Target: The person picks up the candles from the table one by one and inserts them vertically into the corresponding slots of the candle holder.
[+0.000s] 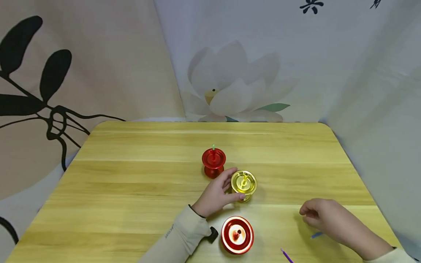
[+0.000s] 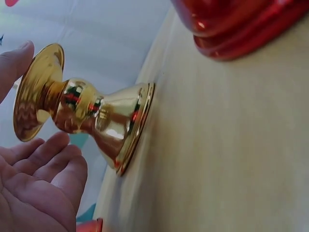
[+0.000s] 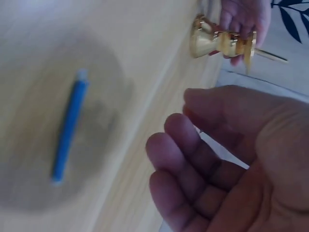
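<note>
gold metal, mirror-bright, in the gold holder point(image 1: 251, 185): wide shallow dish, narrow waist, flared base. stands upright near the middle of the wooden tabletop point(image 1: 131, 190), between the rear red holder point(image 1: 213, 162) and the front red holder point(image 1: 237, 239). both red ones just as glossy and round, front dish streaked with glare. side-to-side grain in the wood; cloth point(image 1: 125, 73) behind, printed with a pale flower.

left hand point(image 1: 215, 195) around the gold holder's dish, thumb and index finger pinching the rim, other fingers loosely bent. right hand point(image 1: 323, 218) well apart, relaxed, fingers loosely curled, thumb clear of them, in the air above a blue candle point(image 3: 69, 130).

from the left wrist, the gold holder's full profile, foreshortened from the head. from the right wrist, the blue candle's whole length, partly covered from the head by the right hand. from the head alone, a purple candle point(image 1: 287, 256), cut off at the bottom.

in the gold holder's centre, a slim yellow candle point(image 1: 245, 179), jutting past the dish. in the rear red holder, a green candle point(image 1: 213, 147), tip clearest. cannot tell the contents of the front red holder.
</note>
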A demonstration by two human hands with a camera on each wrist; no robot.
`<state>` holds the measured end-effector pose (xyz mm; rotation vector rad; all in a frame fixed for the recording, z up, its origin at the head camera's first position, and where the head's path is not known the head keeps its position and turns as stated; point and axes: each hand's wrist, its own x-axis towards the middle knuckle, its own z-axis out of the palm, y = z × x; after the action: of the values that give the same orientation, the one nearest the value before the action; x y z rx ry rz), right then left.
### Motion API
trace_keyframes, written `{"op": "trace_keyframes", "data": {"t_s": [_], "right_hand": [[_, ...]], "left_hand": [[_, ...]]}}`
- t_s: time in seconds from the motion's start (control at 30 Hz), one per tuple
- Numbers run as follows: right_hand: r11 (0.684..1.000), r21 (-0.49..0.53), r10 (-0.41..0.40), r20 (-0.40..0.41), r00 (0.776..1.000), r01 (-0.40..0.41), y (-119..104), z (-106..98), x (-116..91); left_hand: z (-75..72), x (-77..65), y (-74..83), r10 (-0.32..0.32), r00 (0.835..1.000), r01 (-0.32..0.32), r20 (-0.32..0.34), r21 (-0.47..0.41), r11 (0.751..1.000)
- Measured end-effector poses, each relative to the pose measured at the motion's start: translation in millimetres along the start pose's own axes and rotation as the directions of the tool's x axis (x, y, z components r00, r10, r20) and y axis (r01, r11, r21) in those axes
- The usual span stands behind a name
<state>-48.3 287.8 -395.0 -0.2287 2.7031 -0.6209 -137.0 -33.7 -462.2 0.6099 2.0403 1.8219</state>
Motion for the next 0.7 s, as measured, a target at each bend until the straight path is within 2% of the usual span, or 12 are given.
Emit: {"op": "trace_keyframes", "data": {"t_s": [0.2,0.3,0.37,0.53,0.6,0.7], "right_hand": [[0.997,-0.077,0.035,0.079,0.996,-0.029,17,4,-5],[0.996,-0.089,0.001,0.116,0.993,0.01,25,8,-7],[0.994,-0.089,-0.054,0.125,0.991,0.065,30,11,-9],[0.967,-0.16,-0.189,0.08,0.979,0.2,38,20,-10],[0.956,-0.198,-0.209,0.058,0.976,0.216,39,22,-10],[0.953,-0.237,-0.186,0.039,0.982,0.19,38,23,-8]], "left_hand": [[4.0,5.9,1.6,-0.007,1.0,0.007,0.023,-0.024,1.0],[4.5,7.1,1.8,-0.009,0.999,0.01,0.031,-0.031,0.999],[4.5,8.0,2.2,-0.01,0.999,0.011,0.036,-0.031,0.999],[3.7,10.7,2.7,-0.01,0.999,0.009,0.048,0.009,1.0],[3.6,11.5,3.0,-0.007,0.998,0.005,0.055,0.037,0.999],[4.8,12.0,3.7,-0.003,0.998,-0.001,0.059,0.068,0.998]]}}
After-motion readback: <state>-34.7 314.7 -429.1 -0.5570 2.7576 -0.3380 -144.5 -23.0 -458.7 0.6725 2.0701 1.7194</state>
